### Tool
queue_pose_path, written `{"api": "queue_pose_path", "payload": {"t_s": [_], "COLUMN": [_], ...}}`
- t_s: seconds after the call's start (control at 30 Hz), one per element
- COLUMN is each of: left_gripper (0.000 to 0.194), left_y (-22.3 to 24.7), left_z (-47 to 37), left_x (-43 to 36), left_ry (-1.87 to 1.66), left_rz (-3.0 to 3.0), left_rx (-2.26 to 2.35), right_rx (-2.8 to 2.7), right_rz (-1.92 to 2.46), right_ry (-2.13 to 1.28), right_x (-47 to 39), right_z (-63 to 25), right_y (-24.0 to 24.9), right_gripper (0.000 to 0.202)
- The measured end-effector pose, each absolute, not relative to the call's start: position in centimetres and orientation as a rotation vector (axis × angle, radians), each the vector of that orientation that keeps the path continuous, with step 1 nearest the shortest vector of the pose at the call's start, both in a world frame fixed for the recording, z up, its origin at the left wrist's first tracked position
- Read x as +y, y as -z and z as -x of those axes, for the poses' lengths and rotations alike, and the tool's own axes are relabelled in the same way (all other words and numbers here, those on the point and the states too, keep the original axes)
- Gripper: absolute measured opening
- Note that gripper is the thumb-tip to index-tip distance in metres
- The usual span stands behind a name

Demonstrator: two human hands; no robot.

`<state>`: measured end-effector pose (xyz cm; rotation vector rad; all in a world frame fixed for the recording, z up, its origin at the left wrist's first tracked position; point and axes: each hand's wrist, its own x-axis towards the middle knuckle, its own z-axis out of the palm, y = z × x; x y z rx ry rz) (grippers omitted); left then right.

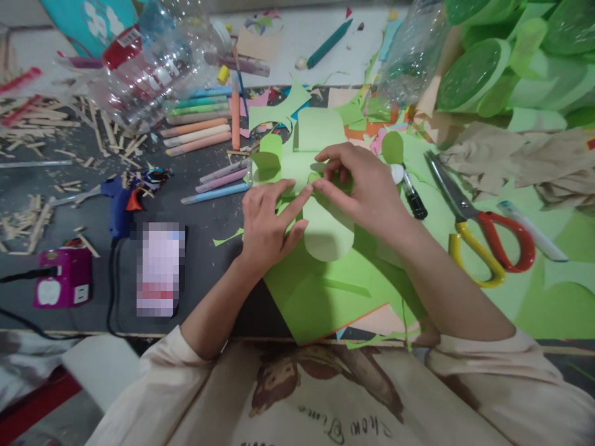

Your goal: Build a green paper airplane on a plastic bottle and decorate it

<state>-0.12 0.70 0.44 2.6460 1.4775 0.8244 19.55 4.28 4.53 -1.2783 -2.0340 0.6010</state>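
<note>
A pale green paper piece (328, 238) with rounded flaps lies on a brighter green sheet (325, 303) at the middle of the table. My left hand (274, 217) rests on its left part, palm down with fingers spread. My right hand (356, 189) is over its right part, thumb and index finger pinched together near a small bright green bit at my left index fingertip. What the pinch holds is too small to make out. Curled green flaps (270, 158) stand up at the left of the piece.
Red and yellow scissors (474, 217) and a black-capped pen (413, 195) lie right. Markers (199, 133), a blue glue gun (118, 204), a phone (160, 269) and wood sticks (37, 118) are left. Plastic bottles (153, 68) and green cups (478, 74) stand behind.
</note>
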Motion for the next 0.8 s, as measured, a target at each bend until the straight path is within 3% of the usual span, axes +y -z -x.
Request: {"api": "queue_pose_path", "payload": {"t_s": [0.23,0.4,0.5,0.63,0.8], "left_gripper": [0.062,0.035,0.052,0.063,0.057], "left_y": [-1.4,-3.2,-3.9,-4.9,-4.8], "left_z": [-0.1,5.2,12.2,19.6,21.1], "left_x": [0.7,2.6,3.7,3.6,3.3], "left_ry": [-1.029,-1.308,-1.113,-0.53,-0.211], "left_rz": [-2.559,-2.25,-2.029,-1.713,-1.469], "left_rx": [1.392,1.69,2.095,2.515,2.497], "right_rx": [-1.98,-1.995,-2.005,-1.993,-1.979], "right_rz": [1.272,1.261,1.262,1.262,1.266], "right_ry": [-0.68,-0.65,-0.657,-0.672,-0.682], "right_x": [4.4,4.6,4.6,4.6,4.6], "right_z": [-19.5,-19.6,-19.7,-19.6,-19.7], "right_y": [-4.3,-4.2,-4.2,-4.3,-4.3], "right_gripper": [0.012,0.011,0.012,0.014,0.014]}}
